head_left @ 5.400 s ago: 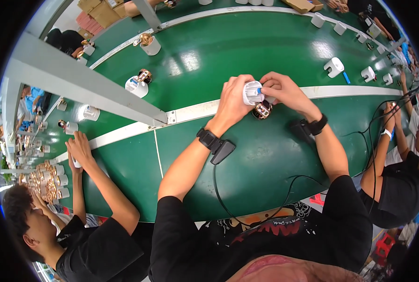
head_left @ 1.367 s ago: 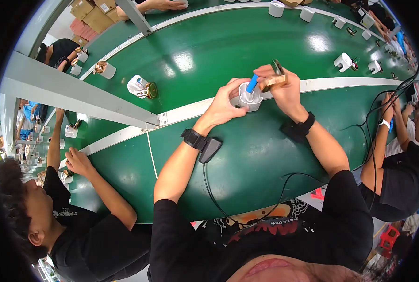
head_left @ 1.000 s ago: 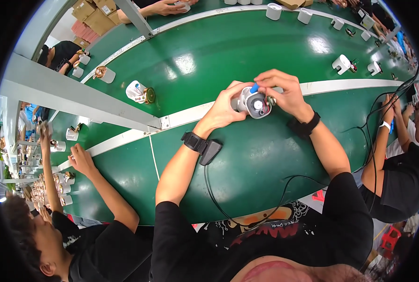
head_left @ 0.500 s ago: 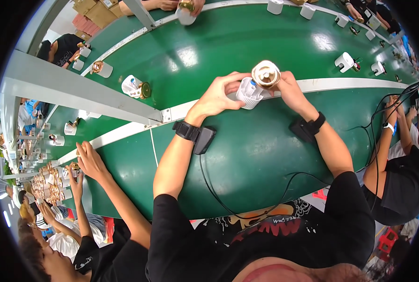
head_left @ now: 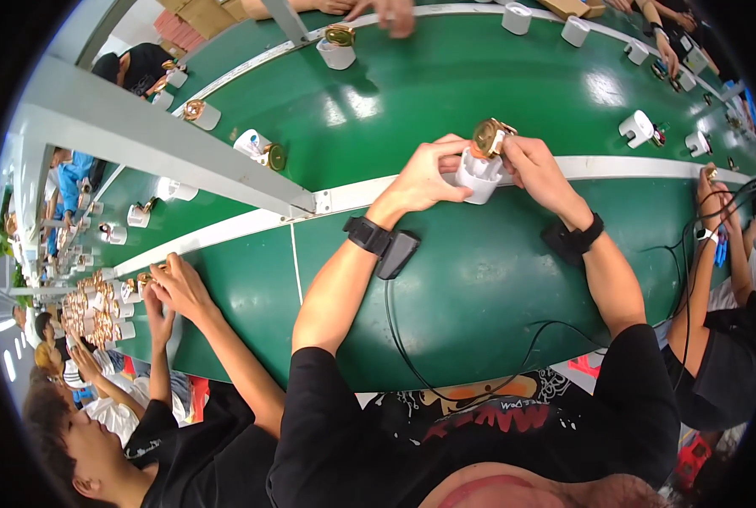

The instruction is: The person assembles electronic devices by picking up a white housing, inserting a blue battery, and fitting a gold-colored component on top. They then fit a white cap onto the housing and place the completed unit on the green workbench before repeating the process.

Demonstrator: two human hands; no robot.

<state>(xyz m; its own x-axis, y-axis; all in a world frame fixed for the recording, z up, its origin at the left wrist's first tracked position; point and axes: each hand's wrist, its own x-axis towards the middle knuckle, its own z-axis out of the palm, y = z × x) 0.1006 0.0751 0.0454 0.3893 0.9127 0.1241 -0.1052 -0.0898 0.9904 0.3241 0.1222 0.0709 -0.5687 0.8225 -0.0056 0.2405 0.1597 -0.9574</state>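
A white ribbed cylindrical housing (head_left: 479, 183) is gripped in my left hand (head_left: 420, 179), whose fingers and thumb wrap its left side. Over its top sits a round gold-coloured part (head_left: 486, 137), tilted so its disc face and part of its rim show. My right hand (head_left: 534, 168) pinches this gold part at its right edge, next to the housing. Whether the two pieces are joined is hidden by the fingers. Both hands are raised near the white rail (head_left: 369, 196) along the green worktop. Each wrist wears a black strap with a small box.
A grey metal post (head_left: 157, 131) slants across the left. On the green belt (head_left: 445, 76) stand several white housings, one gold-topped (head_left: 337, 56). A co-worker's hands (head_left: 179, 292) work at the left. Black cables (head_left: 678, 254) hang at the right; another cable crosses my worktop.
The gold part has turned from showing its ringed round face to a tilted, darker side. Across the belt, a person's hand has let go of a gold-topped housing. The view has shifted slightly.
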